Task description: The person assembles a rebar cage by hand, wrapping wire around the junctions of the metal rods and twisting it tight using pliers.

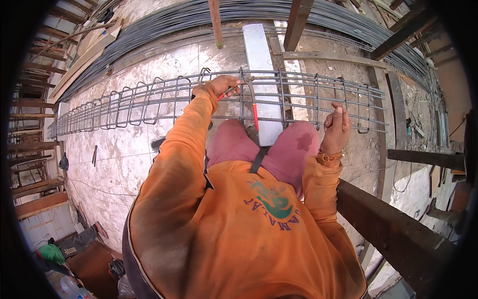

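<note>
My left hand point(225, 85) is closed round one red handle of a pair of pincers point(256, 117). The other red handle swings wide toward my knees, so the tool's handles are spread. Its head meets a rebar cage point(300, 94) at a tie point near a cross stirrup. This long cage of steel bars and bent stirrups runs left to right in front of my knees. To the right, my right hand point(337, 125) is raised just nearer than the cage, fingers curled together. Whatever may be pinched in them is too small to make out.
A pale board point(257, 50) lies under the cage, its near end between my knees. Long bundled steel rods point(164, 32) curve across the back. Wooden posts point(298, 25) stand beyond the cage, and a dark beam point(388, 224) slants close on my right.
</note>
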Motion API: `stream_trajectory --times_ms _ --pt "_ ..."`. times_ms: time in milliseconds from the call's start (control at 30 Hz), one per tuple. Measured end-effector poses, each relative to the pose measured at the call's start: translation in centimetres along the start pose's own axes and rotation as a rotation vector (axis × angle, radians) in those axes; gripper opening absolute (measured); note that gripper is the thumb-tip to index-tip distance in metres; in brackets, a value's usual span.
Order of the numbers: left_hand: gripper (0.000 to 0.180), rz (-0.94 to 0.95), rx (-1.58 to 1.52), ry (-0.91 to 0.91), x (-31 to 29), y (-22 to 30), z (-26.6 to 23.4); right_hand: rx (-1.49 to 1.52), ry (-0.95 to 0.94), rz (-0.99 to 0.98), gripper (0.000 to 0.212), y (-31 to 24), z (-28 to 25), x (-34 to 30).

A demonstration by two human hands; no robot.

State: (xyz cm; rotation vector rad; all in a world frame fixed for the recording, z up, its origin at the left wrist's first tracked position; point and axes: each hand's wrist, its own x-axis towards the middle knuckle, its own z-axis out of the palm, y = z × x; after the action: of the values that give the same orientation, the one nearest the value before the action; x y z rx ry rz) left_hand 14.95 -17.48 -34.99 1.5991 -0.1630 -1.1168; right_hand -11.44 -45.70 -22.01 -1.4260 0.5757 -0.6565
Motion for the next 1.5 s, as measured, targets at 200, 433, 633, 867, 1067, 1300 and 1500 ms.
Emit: stream_trajectory --times_ms 200,433,633,867,1067,1300,1500 --pt "0.043 0.201 0.889 0.399 4.1 1.3 2.7 0.081 0.076 0.107 0.029 1.0 -0.2 -0.9" --pt "0.081 0.406 -0.327 -0.051 -6.2 4.9 16.2 0.06 -0.126 0.211 0.026 4.1 4.7 -2.8" --pt "0.052 0.422 -1.047 0.28 -5.3 4.4 16.6 0.029 -0.296 0.277 0.026 7.5 5.8 -6.5" --pt "0.052 0.396 -0.986 0.383 -4.7 3.0 17.3 -0.176 -0.367 0.298 0.026 7.0 6.4 -8.9" --pt "0.098 0.424 -0.64 0.446 -6.1 2.8 19.4 -0.18 -0.343 0.267 0.026 6.8 6.4 -9.8" --pt "0.074 0.356 -0.622 0.419 -5.6 2.4 20.3 -0.004 -0.344 0.294 0.027 7.0 6.7 -10.4" --pt "0.036 0.392 -0.601 0.337 -6.5 4.8 19.5 0.04 -0.453 0.384 0.029 6.1 6.8 -10.8"
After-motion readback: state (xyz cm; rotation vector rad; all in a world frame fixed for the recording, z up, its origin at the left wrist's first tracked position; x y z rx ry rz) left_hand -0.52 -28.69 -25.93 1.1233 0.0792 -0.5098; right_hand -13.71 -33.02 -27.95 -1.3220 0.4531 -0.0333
